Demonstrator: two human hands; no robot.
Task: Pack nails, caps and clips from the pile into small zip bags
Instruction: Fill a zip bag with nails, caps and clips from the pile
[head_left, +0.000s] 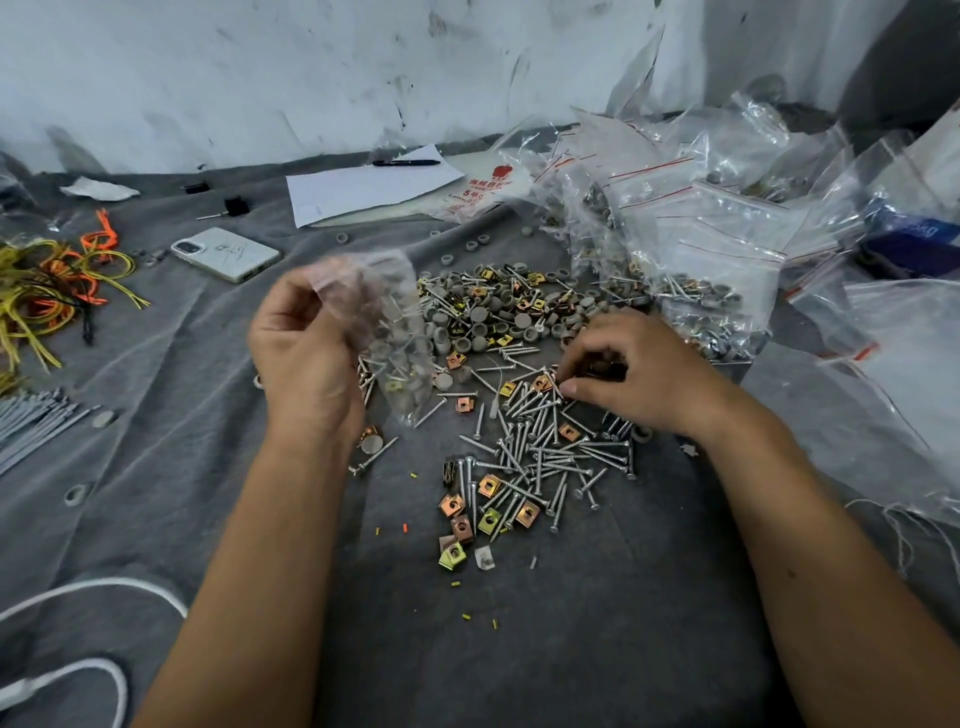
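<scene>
Fingers of the left hand (304, 345) pinch a small clear zip bag (387, 332) holding grey caps, a nail and a yellow clip, hanging just left of the pile of silver nails (540, 447), round grey caps (483, 312) and brass-coloured square clips (470, 512) on grey cloth (208, 467). The right hand (631, 371) curls over the nails, fingertips pinching among them. Filled clear zip bags (691, 270) are heaped behind it.

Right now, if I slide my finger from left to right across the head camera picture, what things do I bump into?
Yellow and orange ties → white phone → left hand holding a small zip bag → right hand picking at the nails → filled zip bags.
</scene>
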